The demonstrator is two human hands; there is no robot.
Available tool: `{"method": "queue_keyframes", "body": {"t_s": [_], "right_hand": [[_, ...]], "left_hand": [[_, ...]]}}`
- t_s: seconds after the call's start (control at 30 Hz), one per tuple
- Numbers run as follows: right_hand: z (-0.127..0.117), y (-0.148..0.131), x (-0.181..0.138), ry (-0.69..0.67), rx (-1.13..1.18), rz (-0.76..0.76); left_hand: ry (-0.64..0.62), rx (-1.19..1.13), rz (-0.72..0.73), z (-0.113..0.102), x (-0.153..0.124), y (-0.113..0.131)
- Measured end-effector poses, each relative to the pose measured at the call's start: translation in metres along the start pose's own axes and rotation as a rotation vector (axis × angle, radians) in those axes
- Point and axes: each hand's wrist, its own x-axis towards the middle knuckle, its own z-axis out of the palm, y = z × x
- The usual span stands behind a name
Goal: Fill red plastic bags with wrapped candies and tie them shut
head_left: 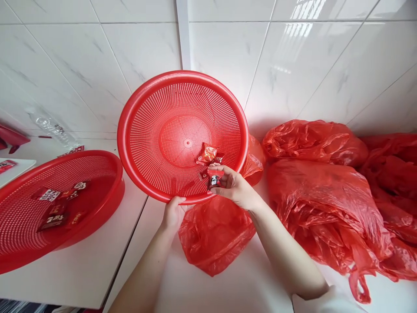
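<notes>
A round red plastic basket (pixel 187 79) with perforated sides is tilted so its inside faces me. My left hand (pixel 175 213) grips its lower rim, thumb over the edge and fingers hidden behind. Inside the basket's lower right, my right hand (pixel 232 184) pinches a small red-and-black wrapped candy (pixel 215 179) between thumb and fingers. Just above it are a few more wrapped candies, among them a red-and-gold one (pixel 208 153); the hand partly covers the others. Beneath the basket, a red plastic bag (pixel 216 234) lies on the white table, its upper part hidden by the basket.
At left, a second red basket (pixel 114 174) holds several wrapped candies (pixel 54 217). Behind it lie a clear plastic bottle (pixel 54 130) and a white tray (pixel 24 165). Bundles of red plastic bags (pixel 325 200) are piled at right. A tiled wall (pixel 221 48) stands behind the table.
</notes>
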Motion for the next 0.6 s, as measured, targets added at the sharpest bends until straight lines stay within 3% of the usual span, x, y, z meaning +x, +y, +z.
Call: {"method": "queue_keyframes", "body": {"t_s": [0.17,0.33,0.43,0.6], "right_hand": [[-0.002,-0.006,-0.007,-0.143,-0.090,-0.019],[-0.002,-0.019,-0.014,-0.298,-0.378,0.004],[-0.002,-0.018,-0.013,-0.174,-0.327,-0.008],[-0.004,-0.010,-0.005,0.046,0.004,-0.001]], "left_hand": [[-0.001,0.002,-0.041,-0.004,0.002,-0.001],[0.006,0.007,0.011,-0.009,0.005,-0.004],[0.000,0.023,0.039,-0.010,0.006,-0.006],[0.050,0.023,0.042,-0.008,0.005,-0.008]]}}
